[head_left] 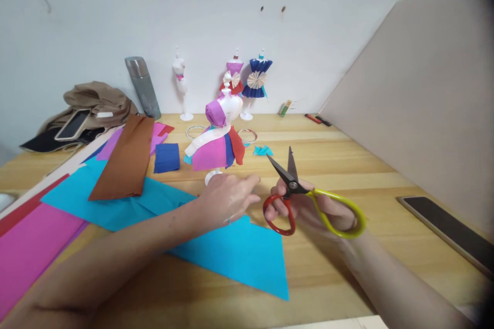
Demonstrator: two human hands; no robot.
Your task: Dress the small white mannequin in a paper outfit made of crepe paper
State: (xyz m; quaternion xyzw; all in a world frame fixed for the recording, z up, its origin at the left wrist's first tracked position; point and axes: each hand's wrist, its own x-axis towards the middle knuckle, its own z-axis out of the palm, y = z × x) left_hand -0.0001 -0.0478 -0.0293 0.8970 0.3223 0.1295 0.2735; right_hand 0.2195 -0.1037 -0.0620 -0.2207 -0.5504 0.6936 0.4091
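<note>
My right hand grips a pair of scissors with one red and one yellow handle, its fingers through the loops. The dark blades stand apart, pointing up and away, with nothing between them. My left hand is over the turquoise sheet, fingers stretched out and apart, with no object visible in it. Just beyond it stands a small white dress form dressed in purple, pink, blue and red pieces, with a white strip slanting across its waist. The lower part of its stand is partly hidden behind my left hand.
On the left lie a brown piece, a blue square and a pink sheet. Along the wall stand a grey flask and more dress forms. Rolls of tape and turquoise scraps lie mid-table; a phone lies right.
</note>
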